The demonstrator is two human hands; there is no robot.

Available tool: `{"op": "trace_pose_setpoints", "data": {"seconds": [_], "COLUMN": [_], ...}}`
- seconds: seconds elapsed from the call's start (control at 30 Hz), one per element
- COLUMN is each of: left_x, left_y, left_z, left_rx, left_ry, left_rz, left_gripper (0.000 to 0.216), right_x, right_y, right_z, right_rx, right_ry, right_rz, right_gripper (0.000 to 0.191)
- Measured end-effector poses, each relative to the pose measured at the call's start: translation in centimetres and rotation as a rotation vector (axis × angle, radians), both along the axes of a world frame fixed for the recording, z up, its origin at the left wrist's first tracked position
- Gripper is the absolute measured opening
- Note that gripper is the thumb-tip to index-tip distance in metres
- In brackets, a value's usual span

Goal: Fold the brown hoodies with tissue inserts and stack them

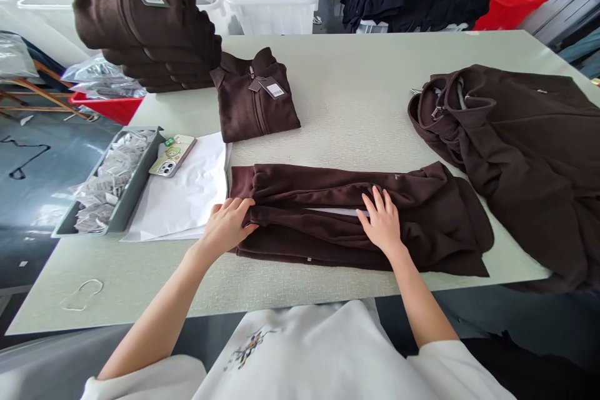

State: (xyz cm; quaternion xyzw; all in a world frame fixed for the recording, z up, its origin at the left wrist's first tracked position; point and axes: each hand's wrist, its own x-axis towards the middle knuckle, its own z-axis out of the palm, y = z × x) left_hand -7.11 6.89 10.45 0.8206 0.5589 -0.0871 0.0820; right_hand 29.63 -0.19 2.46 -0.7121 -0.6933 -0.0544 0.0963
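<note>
A dark brown sweatshirt (435, 225) lies lengthwise in front of me, its long parts folded inward with a narrow gap down the middle. At its left end, my left hand (230, 222) pinches the ribbed edge between thumb and fingers. My right hand (382, 219) rests on the fabric right of centre, fingers spread, beside the gap. Behind it lies a folded brown zip jacket (239, 106) with a tag. More brown garments (525, 131) lie loosely on the right, one with a zip collar.
Folded brown jackets (154, 44) form a tall stack at the back left. A phone (172, 156) lies on white sheets (187, 206), next to a grey tray (135, 194) of small packets. A loose string (83, 294) is near the front left. White bins (276, 12) stand beyond the table (347, 106).
</note>
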Motion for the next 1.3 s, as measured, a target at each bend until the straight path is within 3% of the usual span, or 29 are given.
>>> {"op": "trace_pose_setpoints", "data": {"seconds": [0.13,0.2,0.27,0.33,0.4,0.47,0.53,0.63,0.7,0.77,0.9,1.07,1.2,1.3], "left_x": [2.8,6.3,11.6,17.9,23.7,27.9,30.0,30.4,30.0,29.6,29.3,29.3,29.0,29.1], "left_y": [-1.7,-2.7,-3.4,-3.9,-4.1,-4.1,-4.0,-3.8,-3.8,-4.1,-4.8,-4.8,-4.1,-3.6], "left_z": [1.2,1.7,1.2,-0.5,-3.1,-5.8,-7.9,-9.3,-9.2,-8.5,-6.8,-5.8,-4.6,-4.6], "left_rx": [0.207,0.342,0.361,0.272,0.191,0.130,0.122,0.173,0.188,0.197,0.196,0.116,0.159,0.219], "left_ry": [0.029,-0.134,-0.397,-0.626,-0.694,-0.664,-0.605,-0.553,-0.546,-0.555,-0.578,-0.520,-0.529,-0.531], "left_rz": [0.126,0.049,-0.084,-0.224,-0.254,-0.234,-0.232,-0.257,-0.265,-0.275,-0.400,-0.554,-0.578,-0.541], "left_gripper": [0.045,0.047,0.051,0.055,0.057,0.058,0.061,0.065,0.063,0.057,0.051,0.021,0.016,0.019], "right_x": [-0.1,-0.4,-0.8,-0.9,-0.4,0.9,2.7,5.1,6.2,6.8,8.5,12.2,13.4,13.7], "right_y": [0.0,0.1,0.4,0.6,0.0,-1.9,-5.2,-11.3,-14.2,-15.4,-13.8,-11.0,-10.3,-9.3], "right_z": [-0.1,-0.1,0.1,0.5,1.1,1.3,0.9,-1.2,-2.7,-3.2,-0.9,2.9,4.8,4.5], "right_rx": [0.006,-0.002,-0.014,-0.015,0.021,0.157,0.383,0.625,0.635,0.591,0.372,-0.043,-0.035,0.015], "right_ry": [0.039,0.065,0.102,0.175,0.318,0.489,0.569,0.543,0.580,0.557,0.236,0.114,0.075,0.031], "right_rz": [-0.010,-0.024,-0.042,-0.052,-0.047,-0.122,-0.330,-0.716,-0.864,-0.909,-0.719,-0.325,-0.231,-0.269], "right_gripper": [0.047,0.045,0.043,0.041,0.035,0.032,0.030,0.039,0.057,0.067,0.062,0.040,0.040,0.038]}}
